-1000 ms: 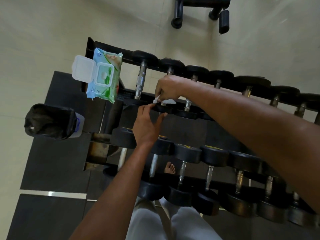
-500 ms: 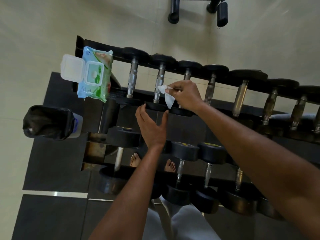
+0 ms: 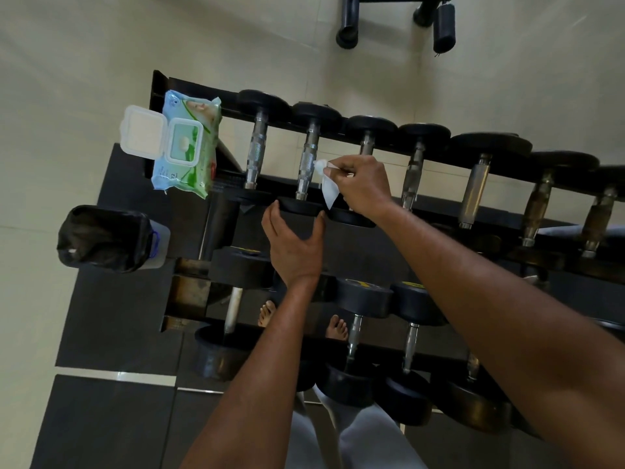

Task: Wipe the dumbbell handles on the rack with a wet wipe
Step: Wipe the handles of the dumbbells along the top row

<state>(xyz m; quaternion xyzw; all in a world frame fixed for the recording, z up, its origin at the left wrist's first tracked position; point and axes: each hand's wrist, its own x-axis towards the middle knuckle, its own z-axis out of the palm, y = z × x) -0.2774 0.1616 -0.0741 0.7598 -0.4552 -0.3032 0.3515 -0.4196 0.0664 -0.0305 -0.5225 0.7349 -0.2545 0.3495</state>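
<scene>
A black two-tier rack holds rows of dumbbells with metal handles. My right hand pinches a white wet wipe, which hangs over the third top-row dumbbell, just right of the second dumbbell's handle. That third handle is mostly hidden behind the hand. My left hand has its fingers spread around the near black head of the second dumbbell. The first handle stands free to the left.
An open wipes packet lies on the rack's left end. A bin lined with a black bag stands on the floor at left. Black bench legs are beyond the rack. My bare feet show under the lower tier.
My right hand has moved with the wipe from the second handle to over the third dumbbell. My left hand has stayed at the second dumbbell's near head.
</scene>
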